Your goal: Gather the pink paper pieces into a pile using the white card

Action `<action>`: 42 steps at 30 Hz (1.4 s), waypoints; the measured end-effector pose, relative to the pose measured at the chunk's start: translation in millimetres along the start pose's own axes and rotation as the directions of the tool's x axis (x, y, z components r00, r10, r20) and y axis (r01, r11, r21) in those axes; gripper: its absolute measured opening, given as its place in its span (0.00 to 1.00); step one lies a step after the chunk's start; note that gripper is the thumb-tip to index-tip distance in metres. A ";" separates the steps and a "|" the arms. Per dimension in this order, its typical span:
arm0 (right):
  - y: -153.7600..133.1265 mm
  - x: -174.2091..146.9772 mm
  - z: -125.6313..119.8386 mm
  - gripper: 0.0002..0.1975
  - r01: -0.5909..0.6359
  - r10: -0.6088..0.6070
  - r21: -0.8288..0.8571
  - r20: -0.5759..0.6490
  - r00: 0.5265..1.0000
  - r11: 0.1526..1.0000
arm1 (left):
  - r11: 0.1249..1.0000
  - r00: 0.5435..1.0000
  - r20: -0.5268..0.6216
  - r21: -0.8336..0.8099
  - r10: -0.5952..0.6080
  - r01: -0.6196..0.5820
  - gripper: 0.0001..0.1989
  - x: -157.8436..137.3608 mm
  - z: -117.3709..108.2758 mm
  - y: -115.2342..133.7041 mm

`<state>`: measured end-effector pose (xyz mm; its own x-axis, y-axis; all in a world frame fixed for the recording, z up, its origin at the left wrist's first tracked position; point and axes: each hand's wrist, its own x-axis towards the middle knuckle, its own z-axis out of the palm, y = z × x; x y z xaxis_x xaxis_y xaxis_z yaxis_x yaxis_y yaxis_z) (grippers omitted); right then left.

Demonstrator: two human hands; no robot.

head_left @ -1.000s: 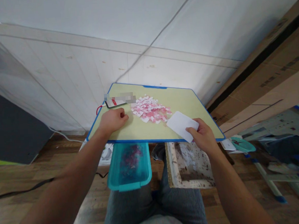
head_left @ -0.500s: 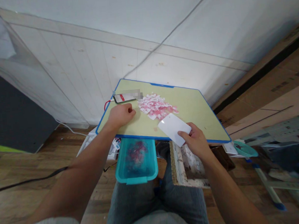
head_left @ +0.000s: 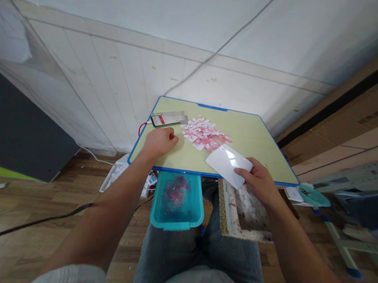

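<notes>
My right hand grips a glossy white card, thumb on top; it looks like stiff plastic. The card's far corner reaches the near side of a pile of small pink-and-white pieces, like bits of cut paper. Both are over a pale yellow tabletop with a blue rim. Left of the pile, my left hand rests on the tabletop with its fingers curled into a fist; nothing shows in it. Just beyond that hand lies a phone with a red cable plugged in.
Below the front edge sits a turquoise tub with reddish bits inside. Beside it is a worn, white-lined box. A white wall stands behind the table, and cardboard boxes are at the right.
The whole view has shifted a little, so things appear farther right. Both hands keep about the same places on the table, and the right still holds the card.
</notes>
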<state>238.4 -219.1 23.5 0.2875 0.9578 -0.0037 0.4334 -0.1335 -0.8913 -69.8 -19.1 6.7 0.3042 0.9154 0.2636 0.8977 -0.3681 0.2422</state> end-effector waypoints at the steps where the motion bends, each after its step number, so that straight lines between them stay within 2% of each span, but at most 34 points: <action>1: 1.2 2.6 -4.2 0.17 -0.005 0.005 0.003 -0.030 1.000 1.000 | 1.000 1.000 0.000 0.000 0.003 -0.003 0.17 0.2 0.3 -0.4; 5: 0.9 16.2 -13.8 0.18 0.010 -0.012 -0.018 -0.098 0.995 1.000 | 1.000 1.000 0.000 0.010 0.007 -0.007 0.16 2.0 2.7 -2.8; 11: -12.1 26.2 -6.5 0.15 0.109 -0.133 -0.228 -0.093 0.987 0.968 | 1.000 1.000 0.009 0.018 0.003 -0.004 0.17 3.3 3.7 -2.9; 17: -11.1 24.5 -4.3 0.14 0.153 -0.168 -0.234 -0.046 0.985 0.960 | 0.999 1.000 0.009 0.036 0.001 -0.001 0.17 2.7 3.1 -2.5; 22: -6.3 33.9 -3.3 0.15 0.161 -0.193 -0.298 -0.083 0.978 0.941 | 0.999 0.999 -0.007 0.029 0.032 -0.032 0.17 3.2 4.7 -4.1; 27: -8.3 39.9 -5.0 0.15 0.137 -0.227 -0.409 -0.181 0.957 0.902 | 1.000 1.000 0.002 0.019 0.017 -0.017 0.17 3.6 5.5 -4.1; 32: -17.2 36.0 -1.6 0.15 0.171 -0.224 -0.437 -0.073 0.972 0.883 | 0.999 1.000 0.004 0.040 0.016 -0.016 0.17 4.2 6.4 -4.8; 36: -20.7 34.8 -0.7 0.15 0.141 -0.223 -0.460 -0.128 0.966 0.876 | 0.998 1.000 0.003 0.048 0.027 -0.027 0.17 4.5 7.3 -6.3; 40: -20.0 36.2 -3.2 0.15 0.188 -0.245 -0.456 -0.067 0.967 0.870 | 0.998 1.000 0.014 0.060 0.018 -0.019 0.18 5.1 7.2 -6.4; 42: -19.4 37.1 -5.4 0.15 0.165 -0.244 -0.492 -0.101 0.965 0.855 | 0.998 1.000 0.020 0.066 0.006 -0.008 0.18 5.3 6.6 -5.7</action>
<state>245.2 -182.3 43.1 0.2574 0.9308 0.2596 0.8383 -0.0815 -0.5391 -71.2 -11.1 0.6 0.3161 0.9161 0.2466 0.9144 -0.3635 0.1783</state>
